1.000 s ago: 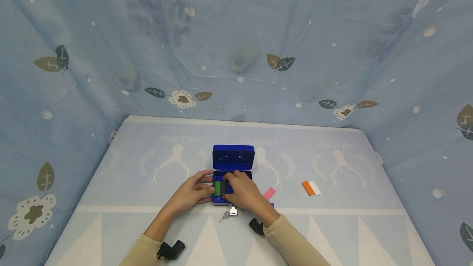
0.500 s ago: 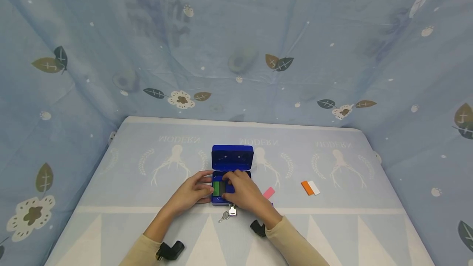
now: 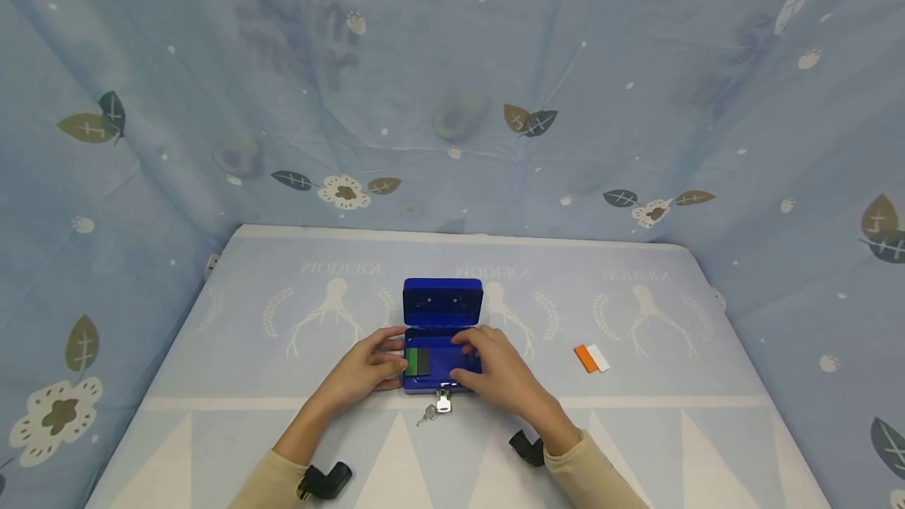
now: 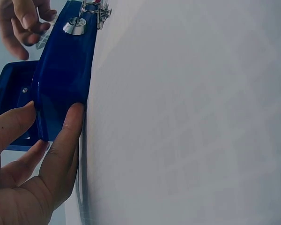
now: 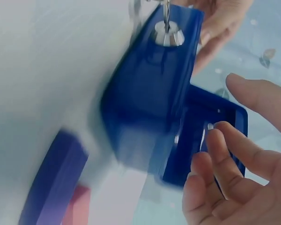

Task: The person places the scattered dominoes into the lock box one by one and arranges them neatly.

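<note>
A blue cash box point(image 3: 443, 387) stands on the table with its lid point(image 3: 443, 302) raised. A green block point(image 3: 412, 362) and a dark block point(image 3: 423, 362) lie side by side at the left inside it. My left hand point(image 3: 368, 368) rests against the box's left side, its fingers point(image 4: 68, 133) fairly straight along the wall and rim. Above the right part of the box is my right hand point(image 3: 498, 368), fingers loosely bent, thumb apart, nothing between them. At the front, a silver lock point(image 5: 168, 35) has keys point(image 3: 427, 415) hanging from it.
Right of the box, a purple block point(image 5: 54, 180) and a pink block point(image 5: 77, 206) lie on the table; my right hand hides them in the head view. Farther right lie an orange block point(image 3: 584, 358) and a white block point(image 3: 599, 357). A patterned curtain point(image 3: 452, 85) surrounds the table.
My right hand has drawn back from the green and dark blocks and moved right, uncovering the box's middle. My left hand stays against the box.
</note>
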Tool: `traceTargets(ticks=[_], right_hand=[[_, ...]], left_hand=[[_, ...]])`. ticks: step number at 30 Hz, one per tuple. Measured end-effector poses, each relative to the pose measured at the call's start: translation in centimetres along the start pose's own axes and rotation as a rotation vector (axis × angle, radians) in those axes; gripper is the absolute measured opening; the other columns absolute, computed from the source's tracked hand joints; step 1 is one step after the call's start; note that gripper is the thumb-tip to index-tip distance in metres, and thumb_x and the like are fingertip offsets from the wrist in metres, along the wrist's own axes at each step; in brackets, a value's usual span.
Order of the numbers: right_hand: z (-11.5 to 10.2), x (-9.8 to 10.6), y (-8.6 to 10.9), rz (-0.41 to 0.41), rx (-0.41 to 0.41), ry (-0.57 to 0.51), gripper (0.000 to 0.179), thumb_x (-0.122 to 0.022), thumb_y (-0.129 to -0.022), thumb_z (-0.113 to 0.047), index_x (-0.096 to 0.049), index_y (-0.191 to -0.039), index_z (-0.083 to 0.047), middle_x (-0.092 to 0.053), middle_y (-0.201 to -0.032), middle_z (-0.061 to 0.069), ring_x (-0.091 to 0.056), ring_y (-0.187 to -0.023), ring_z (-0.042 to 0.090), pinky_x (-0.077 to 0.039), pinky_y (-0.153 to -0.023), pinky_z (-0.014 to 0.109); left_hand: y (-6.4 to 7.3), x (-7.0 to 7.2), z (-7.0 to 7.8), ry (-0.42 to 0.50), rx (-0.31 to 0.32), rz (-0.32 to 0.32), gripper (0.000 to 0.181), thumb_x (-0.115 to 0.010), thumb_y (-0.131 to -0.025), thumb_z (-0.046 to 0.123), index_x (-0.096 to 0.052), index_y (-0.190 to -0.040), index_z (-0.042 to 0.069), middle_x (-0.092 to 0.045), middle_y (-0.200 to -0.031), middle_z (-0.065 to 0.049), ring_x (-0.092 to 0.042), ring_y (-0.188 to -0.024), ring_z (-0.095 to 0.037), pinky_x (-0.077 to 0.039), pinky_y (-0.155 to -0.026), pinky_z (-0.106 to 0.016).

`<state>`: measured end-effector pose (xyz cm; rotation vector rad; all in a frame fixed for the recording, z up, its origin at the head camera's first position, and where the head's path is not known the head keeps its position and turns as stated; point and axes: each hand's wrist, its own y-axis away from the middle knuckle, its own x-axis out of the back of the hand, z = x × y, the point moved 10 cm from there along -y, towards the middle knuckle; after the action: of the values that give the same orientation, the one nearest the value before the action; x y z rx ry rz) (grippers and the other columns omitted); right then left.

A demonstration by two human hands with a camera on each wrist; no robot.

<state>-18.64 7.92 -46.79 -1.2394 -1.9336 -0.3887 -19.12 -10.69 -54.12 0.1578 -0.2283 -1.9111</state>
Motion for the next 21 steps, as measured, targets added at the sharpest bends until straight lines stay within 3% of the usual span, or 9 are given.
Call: traceTargets(ticks=[14, 21], right_hand=[[3.6, 5.0, 3.2, 0.153, 0.03, -0.066, 0.042, -0.084, -0.082, -0.011, -0.066, -0.12, -0.009, -0.064, -0.098, 0.006, -0.056, -0.088, 0.028, -0.051, -0.072, 0.038], [5.9, 6.6, 4.6, 0.157, 0.003, -0.069, 0.042, -0.083, -0.083, -0.012, -0.066, -0.121, -0.016, -0.065, -0.101, 0.008, -0.056, -0.089, 0.032, -0.052, -0.071, 0.044]], left_hand=[[0.1, -0.1, 0.0, -0.005, -0.01, -0.007, 0.061, -0.065, -0.096, 0.001, -0.039, -0.151, 0.003, -0.045, -0.142, -0.029, -0.057, -0.119, -0.038, -0.059, -0.085, -0.044], [0.0, 0.0, -0.1, -0.007, -0.012, -0.008, 0.061, -0.065, -0.096, 0.002, -0.039, -0.151, 0.004, -0.045, -0.142, -0.029, -0.057, -0.118, -0.038, -0.059, -0.085, -0.044]])
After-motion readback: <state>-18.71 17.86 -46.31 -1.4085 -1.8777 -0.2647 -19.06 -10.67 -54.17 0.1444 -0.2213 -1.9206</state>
